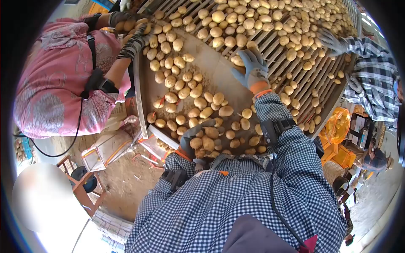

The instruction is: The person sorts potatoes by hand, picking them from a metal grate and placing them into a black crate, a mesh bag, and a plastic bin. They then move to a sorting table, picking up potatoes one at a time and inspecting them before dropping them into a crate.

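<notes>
My right hand (253,69), in a blue-grey glove with an orange cuff, reaches to the edge of the slatted rack (274,52). Its fingers are stretched and the thumb is spread, with a potato (237,61) beside them. Near my body, my left hand (190,137), in a grey glove, curls around a heap of potatoes (207,142). Those potatoes partly hide its fingers. Many loose potatoes (196,90) lie on the metal tray (206,63) between my hands.
At left, a person in a pink patterned top (71,76) handles potatoes with dark gloves. At right, another person's gloved hand (331,42) is over the rack. Orange mesh bags (337,126) stand at lower right; a white sack frame (107,152) is at lower left.
</notes>
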Available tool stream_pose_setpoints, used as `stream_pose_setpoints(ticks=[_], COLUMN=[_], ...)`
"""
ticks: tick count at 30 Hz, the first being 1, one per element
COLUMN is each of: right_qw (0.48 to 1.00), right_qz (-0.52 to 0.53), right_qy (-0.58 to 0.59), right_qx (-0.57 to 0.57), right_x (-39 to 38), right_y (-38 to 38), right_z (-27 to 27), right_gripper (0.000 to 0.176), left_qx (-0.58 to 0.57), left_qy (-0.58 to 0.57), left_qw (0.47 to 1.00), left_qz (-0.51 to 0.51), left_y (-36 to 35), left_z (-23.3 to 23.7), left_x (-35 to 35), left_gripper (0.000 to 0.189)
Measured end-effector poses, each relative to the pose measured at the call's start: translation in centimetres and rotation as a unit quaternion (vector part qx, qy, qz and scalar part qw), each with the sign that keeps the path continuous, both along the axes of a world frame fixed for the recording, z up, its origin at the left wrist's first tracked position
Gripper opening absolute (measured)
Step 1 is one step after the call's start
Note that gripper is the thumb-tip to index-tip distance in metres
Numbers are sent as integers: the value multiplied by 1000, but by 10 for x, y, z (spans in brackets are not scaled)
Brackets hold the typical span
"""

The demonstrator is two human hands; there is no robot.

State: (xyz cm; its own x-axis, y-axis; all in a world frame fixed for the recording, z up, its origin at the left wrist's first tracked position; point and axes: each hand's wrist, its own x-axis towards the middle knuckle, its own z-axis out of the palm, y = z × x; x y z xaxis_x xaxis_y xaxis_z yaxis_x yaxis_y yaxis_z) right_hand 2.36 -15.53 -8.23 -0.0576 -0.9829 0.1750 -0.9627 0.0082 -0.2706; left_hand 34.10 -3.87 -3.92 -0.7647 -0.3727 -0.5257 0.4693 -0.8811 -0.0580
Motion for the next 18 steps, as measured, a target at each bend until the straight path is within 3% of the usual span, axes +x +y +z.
stream_pose_setpoints(ticks=[3,5,9,10,11,12,15,18], right_qw=[998,988,979,978,973,979,967,952], right_qz=[63,155,201,188,174,176,195,229], right_qy=[15,-9,4,-45,-95,-74,-159,-194], right_qx=[-7,6,33,74,115,74,23,54], right_x=[14,24,45,52,60,67,84,88], right_y=[36,66,115,125,131,129,110,101], right_z=[5,5,0,2,3,13,33,41], right_gripper=[62,50,39,35,32,28,21,18], left_qx=[26,5,-33,-35,-21,-7,-16,-41], left_qy=[8,-13,-37,-37,63,161,68,15], left_qw=[1000,1000,998,998,998,986,997,999], left_qz=[-6,-17,-27,-26,12,49,-15,-15], left_y=[2,7,15,17,19,20,20,21], left_z=[1,-3,-4,-4,-5,-6,-8,1], left_x=[1,2,5,5,4,5,7,4], left_gripper=[51,55,58,58,54,51,50,50])
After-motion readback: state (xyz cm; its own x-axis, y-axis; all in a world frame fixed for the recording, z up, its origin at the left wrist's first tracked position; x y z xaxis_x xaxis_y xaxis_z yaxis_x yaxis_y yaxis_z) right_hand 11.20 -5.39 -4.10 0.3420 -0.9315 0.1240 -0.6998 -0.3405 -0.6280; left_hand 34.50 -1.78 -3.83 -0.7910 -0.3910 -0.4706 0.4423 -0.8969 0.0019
